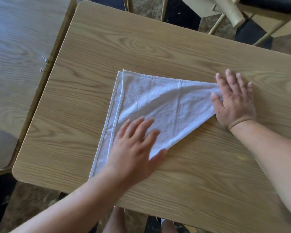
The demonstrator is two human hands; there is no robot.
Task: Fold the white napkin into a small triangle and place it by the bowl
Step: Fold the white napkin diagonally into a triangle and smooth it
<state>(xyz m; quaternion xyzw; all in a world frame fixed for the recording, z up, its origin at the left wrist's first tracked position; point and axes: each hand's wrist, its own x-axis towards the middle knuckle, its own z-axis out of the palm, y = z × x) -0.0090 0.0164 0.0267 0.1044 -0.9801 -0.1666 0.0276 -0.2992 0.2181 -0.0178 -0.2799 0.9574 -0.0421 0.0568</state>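
A white napkin (pixel 160 103) lies folded once into a large triangle in the middle of the wooden table (pixel 175 52). Its two layered edges run along the left side, slightly offset. My left hand (pixel 134 148) lies flat on the napkin's near-left part with its fingers spread. My right hand (pixel 233 100) presses flat on the napkin's right corner, fingers apart, with a band on the wrist. Neither hand grips the cloth. No bowl is clearly in view.
A second wooden table (pixel 18 52) stands to the left, separated by a narrow gap. A round pale grey object (pixel 2 148) shows at the left edge. Light wooden chair frames (pixel 230 12) stand beyond the far edge. My legs show below the near edge.
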